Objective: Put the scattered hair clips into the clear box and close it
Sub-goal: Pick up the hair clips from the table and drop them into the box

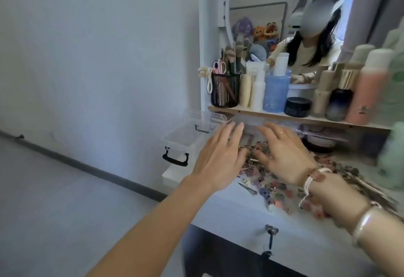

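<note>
Head view: left hand (pixel 218 156), right hand (pixel 282 156) flat, empty, over hair clips (pixel 275 186); best cup together, scoop left into clear box (pixel 178 144).

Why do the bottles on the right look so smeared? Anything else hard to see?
Head view: the tall pink bottle and pale green bottle sit at the wide-angle frame's edge, stretched and blurred; the black-handled clear plastic box nearly vanishes against the pale wall; the pile of colourful hair clips is soft; light is flat, shadows faint.
</note>
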Motion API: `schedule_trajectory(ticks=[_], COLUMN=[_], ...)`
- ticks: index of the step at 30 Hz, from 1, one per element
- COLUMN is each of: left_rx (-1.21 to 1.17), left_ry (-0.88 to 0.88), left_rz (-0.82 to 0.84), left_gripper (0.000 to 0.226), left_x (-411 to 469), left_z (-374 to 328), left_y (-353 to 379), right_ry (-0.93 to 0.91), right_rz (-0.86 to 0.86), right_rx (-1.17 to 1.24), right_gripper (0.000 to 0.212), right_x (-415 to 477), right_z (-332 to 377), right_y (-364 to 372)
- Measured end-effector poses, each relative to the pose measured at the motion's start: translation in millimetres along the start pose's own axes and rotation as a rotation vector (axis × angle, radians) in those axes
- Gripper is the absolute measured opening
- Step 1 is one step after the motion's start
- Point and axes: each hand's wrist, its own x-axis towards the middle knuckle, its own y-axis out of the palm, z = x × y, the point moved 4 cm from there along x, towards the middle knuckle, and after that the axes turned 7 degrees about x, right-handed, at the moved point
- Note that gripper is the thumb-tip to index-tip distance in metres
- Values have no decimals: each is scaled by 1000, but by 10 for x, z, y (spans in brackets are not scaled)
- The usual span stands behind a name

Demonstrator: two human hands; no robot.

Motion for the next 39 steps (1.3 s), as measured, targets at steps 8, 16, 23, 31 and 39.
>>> schedule_trajectory(ticks=[8, 16, 23, 31, 39], left_rx=[-29, -45, -93, -77, -3], left_ry=[-52, -25, 30, 46, -38], left_rz=[190, 214, 135, -8, 10], left_gripper=[55, 55, 54, 51, 48], left_x=[166, 147, 115, 169, 257], left_z=[58, 128, 195, 320, 612], left_y=[409, 393, 153, -128, -225], right_ry=[-35, -89, -53, -17, -25], right_rz=[207, 276, 213, 202, 231], right_rx=[66, -18, -147, -152, -148], right_gripper=[57, 47, 25, 26, 30], right_x=[42, 213, 321, 393, 439], right_z=[-145, 44, 128, 125, 127], right_y=[322, 654, 645, 669, 680])
